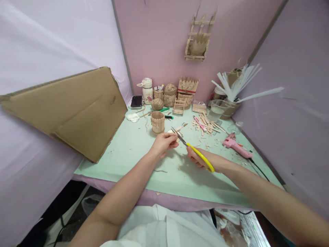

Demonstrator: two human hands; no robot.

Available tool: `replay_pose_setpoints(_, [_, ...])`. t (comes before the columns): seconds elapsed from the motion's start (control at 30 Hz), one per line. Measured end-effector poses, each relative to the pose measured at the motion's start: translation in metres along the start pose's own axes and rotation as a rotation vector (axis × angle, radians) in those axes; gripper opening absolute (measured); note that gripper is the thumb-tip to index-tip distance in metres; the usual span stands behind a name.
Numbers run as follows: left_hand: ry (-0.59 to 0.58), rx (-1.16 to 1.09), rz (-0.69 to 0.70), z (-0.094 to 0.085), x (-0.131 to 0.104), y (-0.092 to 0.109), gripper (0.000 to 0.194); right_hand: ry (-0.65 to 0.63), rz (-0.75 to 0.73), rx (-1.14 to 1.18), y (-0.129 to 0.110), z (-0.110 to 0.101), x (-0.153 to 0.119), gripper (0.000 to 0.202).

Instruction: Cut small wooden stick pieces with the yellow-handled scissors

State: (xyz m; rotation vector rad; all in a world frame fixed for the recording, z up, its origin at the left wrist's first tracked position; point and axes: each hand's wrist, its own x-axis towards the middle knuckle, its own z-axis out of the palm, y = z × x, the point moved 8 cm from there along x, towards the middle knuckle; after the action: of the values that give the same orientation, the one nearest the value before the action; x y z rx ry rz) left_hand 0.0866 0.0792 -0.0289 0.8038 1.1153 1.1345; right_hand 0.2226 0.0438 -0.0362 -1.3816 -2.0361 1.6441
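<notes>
My left hand [166, 141] is closed in a pinch over the table, with a small pale wooden piece [178, 139] at its fingertips. The piece is partly hidden by fingers and blades. My right hand [195, 158] grips yellow-handled scissors [202, 157], whose blades point up and left and lie right beside the left fingertips. Just behind the left hand stands a small round cup [157, 122] covered with wooden sticks. A pale flat round thing and a brush-like stick [182, 126] lie beyond the blades, partly covered.
Loose craft sticks [208, 123] and a pink pen [199, 123] lie at right, near a pink glue gun [238, 146] with its cord. A plastic cup [216, 110] stands behind. Leaning cardboard [84, 113] borders the left. Twine [157, 104], a bottle [147, 92] and a phone [136, 101] line the back.
</notes>
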Motion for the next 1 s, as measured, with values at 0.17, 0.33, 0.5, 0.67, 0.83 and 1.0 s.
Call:
replay_pose_setpoints(0.17, [-0.021, -0.015, 0.001, -0.001, 0.004, -0.003, 0.016, -0.014, 0.098, 0.056, 0.001, 0.002, -0.004, 0.044])
replay_pose_setpoints(0.33, [-0.037, -0.043, -0.030, -0.001, 0.006, -0.007, 0.014, -0.015, 0.148, 0.068, 0.002, 0.005, -0.003, 0.049])
replay_pose_setpoints(0.5, [-0.065, -0.096, -0.073, -0.001, 0.011, -0.014, 0.014, -0.038, 0.222, 0.137, 0.004, 0.009, -0.004, 0.055])
replay_pose_setpoints(0.67, [-0.079, -0.139, -0.140, -0.002, 0.017, -0.024, 0.014, -0.009, 0.295, 0.173, 0.013, 0.008, -0.002, 0.056])
replay_pose_setpoints(0.83, [-0.068, -0.133, -0.208, -0.003, 0.019, -0.028, 0.009, -0.010, 0.323, 0.153, 0.013, 0.006, -0.003, 0.056])
replay_pose_setpoints(1.0, [-0.049, -0.150, -0.257, -0.002, 0.021, -0.034, 0.013, 0.010, 0.323, 0.142, 0.016, 0.005, -0.002, 0.058])
